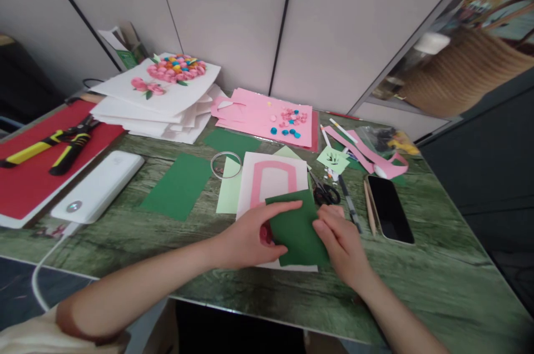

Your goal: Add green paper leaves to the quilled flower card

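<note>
A piece of dark green paper point(295, 229) is held between my two hands above a white sheet point(246, 187). My left hand point(254, 234) grips its left side, thumb and index finger spread over the paper and the other fingers mostly hidden. Something reddish shows under that palm, too dark to make out. At the paper's right edge, my right hand point(340, 242) is closed with thumb and fingers pinching it. A pink paper frame with rounded corners point(257, 178) lies on the white sheet, partly covered by the green paper. Black-handled scissors point(327, 193) rest just beyond my right hand.
Green paper point(177, 186), a silver ring point(226, 165) and a white power bank point(100, 187) lie left. Yellow-black pliers point(54, 145) rest on a red board. Behind are stacked white sheets point(167, 114) and pink paper point(254, 114) with beads. A phone point(390, 208) lies right.
</note>
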The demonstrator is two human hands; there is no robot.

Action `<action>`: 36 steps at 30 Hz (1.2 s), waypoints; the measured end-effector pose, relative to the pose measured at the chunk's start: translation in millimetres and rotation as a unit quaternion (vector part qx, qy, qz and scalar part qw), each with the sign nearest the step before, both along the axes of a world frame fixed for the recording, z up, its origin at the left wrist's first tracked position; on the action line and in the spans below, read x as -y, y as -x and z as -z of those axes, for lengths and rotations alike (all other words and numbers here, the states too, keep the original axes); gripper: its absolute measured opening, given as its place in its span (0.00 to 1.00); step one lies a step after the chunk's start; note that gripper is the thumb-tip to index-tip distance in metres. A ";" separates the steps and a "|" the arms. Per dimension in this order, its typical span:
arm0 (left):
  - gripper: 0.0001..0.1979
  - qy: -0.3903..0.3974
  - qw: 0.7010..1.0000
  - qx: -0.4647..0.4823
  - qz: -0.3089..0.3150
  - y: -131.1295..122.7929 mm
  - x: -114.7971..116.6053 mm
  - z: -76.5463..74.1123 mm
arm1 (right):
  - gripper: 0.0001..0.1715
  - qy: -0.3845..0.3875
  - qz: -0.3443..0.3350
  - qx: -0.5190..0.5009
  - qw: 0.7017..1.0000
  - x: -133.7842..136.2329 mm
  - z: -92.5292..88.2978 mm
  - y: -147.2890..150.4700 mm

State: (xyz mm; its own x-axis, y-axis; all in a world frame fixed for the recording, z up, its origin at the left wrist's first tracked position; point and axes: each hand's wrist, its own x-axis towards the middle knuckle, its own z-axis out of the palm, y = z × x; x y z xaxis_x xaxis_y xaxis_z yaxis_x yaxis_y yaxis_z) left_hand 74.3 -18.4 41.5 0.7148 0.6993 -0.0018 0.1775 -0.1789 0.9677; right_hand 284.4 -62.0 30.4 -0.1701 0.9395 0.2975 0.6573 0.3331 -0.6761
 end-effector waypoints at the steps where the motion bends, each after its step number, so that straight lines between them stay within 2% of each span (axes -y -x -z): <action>1: 0.34 -0.003 1.000 0.004 -0.002 0.0 -0.7 0.6 | 0.21 -0.007 0.003 0.005 1.000 -0.2 0.5 0.1; 7: 0.33 -0.027 1.000 0.007 -0.003 -0.4 -1.5 1.9 | 0.25 -0.064 0.013 -0.002 0.998 1.9 3.2 2.9; 9: 0.30 -0.029 0.999 -0.009 -0.028 -0.2 -2.5 2.6 | 0.26 -0.050 0.022 -0.019 0.998 0.1 3.4 -0.9; 12: 0.28 -0.009 0.997 -0.009 -0.077 0.5 -6.4 5.9 | 0.25 0.011 0.061 -0.009 0.998 -11.4 6.2 -16.2; 14: 0.27 0.015 0.994 0.021 -0.103 0.8 -10.1 8.8 | 0.17 0.035 0.123 0.066 0.990 -23.5 11.5 -30.3; 16: 0.26 0.039 0.991 0.054 -0.118 0.7 -13.7 11.2 | 0.12 -0.001 0.162 0.169 0.972 -35.0 19.1 -42.6; 20: 0.24 0.065 0.981 0.100 -0.150 0.3 -18.3 12.8 | 0.12 -0.016 0.187 0.330 0.925 -45.0 33.8 -52.8; 24: 0.20 0.084 0.970 0.122 -0.191 1.3 -20.5 14.0 | 0.14 0.022 0.230 0.388 0.892 -42.7 39.2 -54.7; 27: 0.18 0.095 0.964 0.137 -0.206 2.7 -21.8 16.0 | 0.16 0.042 0.223 0.405 0.886 -42.3 38.5 -58.6; 30: 0.16 0.097 0.962 0.142 -0.211 3.6 -22.6 17.3 | 0.16 0.022 0.221 0.379 0.898 -43.0 33.3 -58.8; 33: 0.15 0.138 0.962 0.148 -0.186 2.9 -21.7 17.5 | 0.14 -0.038 0.196 0.249 0.948 -38.0 23.9 -47.8; 35: 0.16 0.201 0.953 0.170 -0.152 1.4 -20.2 17.6 | 0.14 -0.059 0.104 0.100 0.988 -29.7 17.6 -35.0; 36: 0.16 0.235 0.945 0.183 -0.133 0.4 -19.2 17.8 | 0.17 -0.062 0.045 0.030 0.997 -24.6 14.9 -28.1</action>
